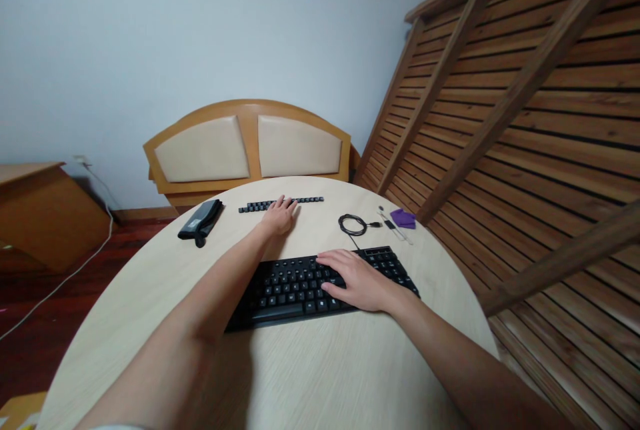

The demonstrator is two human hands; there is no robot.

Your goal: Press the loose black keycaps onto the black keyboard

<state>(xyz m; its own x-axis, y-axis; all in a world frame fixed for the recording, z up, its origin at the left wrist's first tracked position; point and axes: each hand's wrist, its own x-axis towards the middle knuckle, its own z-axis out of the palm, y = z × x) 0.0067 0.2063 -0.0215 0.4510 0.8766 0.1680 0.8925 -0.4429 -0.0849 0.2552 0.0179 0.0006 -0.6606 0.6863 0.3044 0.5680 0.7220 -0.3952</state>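
Note:
A black keyboard (295, 290) lies on the round table, with part of its left side behind my left forearm. My right hand (361, 278) rests open on its right half, thumb apart from the fingers. Farther back, my left hand (280, 215) reaches to rows of loose black keycaps (257, 206). Its fingers look spread over the middle of the rows; whether a fingertip touches a keycap is hard to tell. Behind the keyboard lies its coiled black cable (352, 223) with a USB plug (375, 224).
A folded dark pouch (201, 219) lies at the table's left. Toward the right edge are a purple cloth (403, 218) and a thin wire tool with a dark handle (389, 224). A wooden slatted frame (500, 123) leans close to the right edge of the table (310, 377).

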